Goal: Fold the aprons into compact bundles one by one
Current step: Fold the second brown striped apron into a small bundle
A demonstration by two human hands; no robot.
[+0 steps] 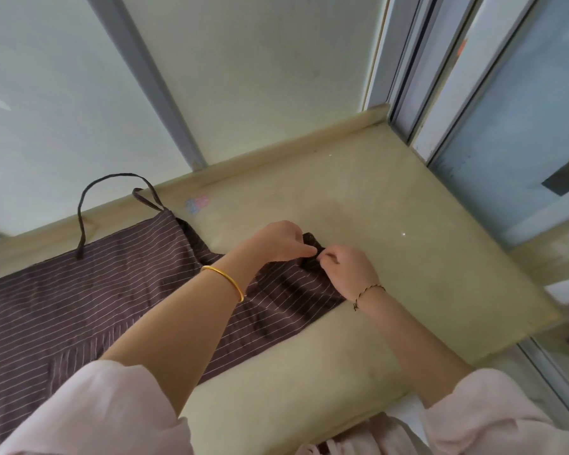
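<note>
Two hands, left hand and right hand, pinch one corner of the brown pinstriped cloth apron spread along the beige ledge's left edge; folding is just starting, so next carry that corner across.

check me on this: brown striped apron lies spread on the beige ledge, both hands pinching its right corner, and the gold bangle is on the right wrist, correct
Not quite. The head view shows the gold bangle on the left wrist; the right wrist wears a thin dark cord. The rest holds: the left hand and right hand pinch the apron corner on the ledge.
</note>
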